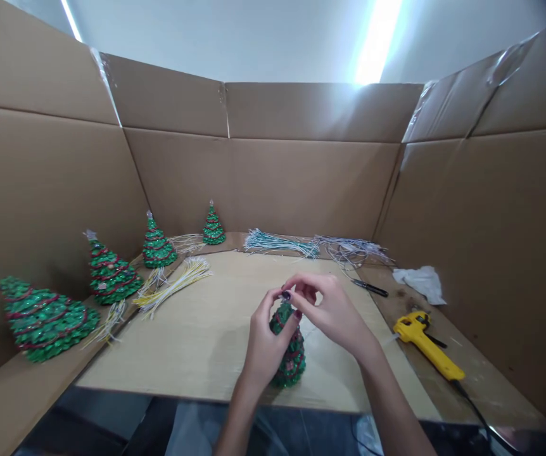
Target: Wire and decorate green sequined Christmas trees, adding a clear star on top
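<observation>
A small green decorative Christmas tree (292,366) with dark red garland stands upright near the front edge of the board. My left hand (264,341) is closed around its upper part, thumb across the front and fingers by the tip. My right hand (327,311) pinches at the very top of the tree, fingertips close to those of the left. Whatever lies between the right fingertips is hidden. Both hands cover much of the tree's upper half.
Several similar trees (114,272) line the left side and back. Wire bundles lie at left (175,285) and back (280,243). To the right are a yellow glue gun (427,348) with cord, a black pen-like tool (370,288) and white tissue (420,282). Cardboard walls (315,183) surround the board.
</observation>
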### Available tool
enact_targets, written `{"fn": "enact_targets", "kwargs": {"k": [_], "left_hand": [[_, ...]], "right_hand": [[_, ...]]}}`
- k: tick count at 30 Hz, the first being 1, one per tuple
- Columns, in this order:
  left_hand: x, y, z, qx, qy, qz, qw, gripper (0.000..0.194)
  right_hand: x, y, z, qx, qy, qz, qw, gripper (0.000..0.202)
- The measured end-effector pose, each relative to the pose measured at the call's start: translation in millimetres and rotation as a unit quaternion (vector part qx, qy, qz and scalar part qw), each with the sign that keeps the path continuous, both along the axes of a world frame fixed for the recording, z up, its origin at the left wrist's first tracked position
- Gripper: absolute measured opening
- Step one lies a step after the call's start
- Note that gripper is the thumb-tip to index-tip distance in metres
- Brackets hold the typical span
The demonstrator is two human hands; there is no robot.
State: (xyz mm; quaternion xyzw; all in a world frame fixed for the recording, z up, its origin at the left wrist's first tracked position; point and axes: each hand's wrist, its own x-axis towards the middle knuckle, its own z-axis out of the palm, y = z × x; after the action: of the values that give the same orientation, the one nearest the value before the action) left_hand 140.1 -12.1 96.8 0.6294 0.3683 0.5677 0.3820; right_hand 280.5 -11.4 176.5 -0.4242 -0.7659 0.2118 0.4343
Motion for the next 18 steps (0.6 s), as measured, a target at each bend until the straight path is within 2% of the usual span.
{"fn": "enact_targets", "kwargs": {"k": [4, 10, 18], "left_hand": [[6.7, -0.8, 2.1, 0.007, 0.001, 0.017, 1.0, 0.02], [12.7, -4.3, -2.0, 0.019, -0.002, 0.017, 1.0, 0.029], [15.3, -2.5, -7.8, 0.02, 0.002, 0.035, 0.999, 0.032]], "right_hand": [[-3.8, 0.1, -2.2, -0.002, -0.02, 0.013, 1.0, 0.015], [-5.9, 3.4, -10.1, -0.002, -0.011, 0.014, 1.0, 0.021], [-5.6, 5.3, -5.7, -0.003, -0.038, 0.024, 0.999, 0.023]]}}
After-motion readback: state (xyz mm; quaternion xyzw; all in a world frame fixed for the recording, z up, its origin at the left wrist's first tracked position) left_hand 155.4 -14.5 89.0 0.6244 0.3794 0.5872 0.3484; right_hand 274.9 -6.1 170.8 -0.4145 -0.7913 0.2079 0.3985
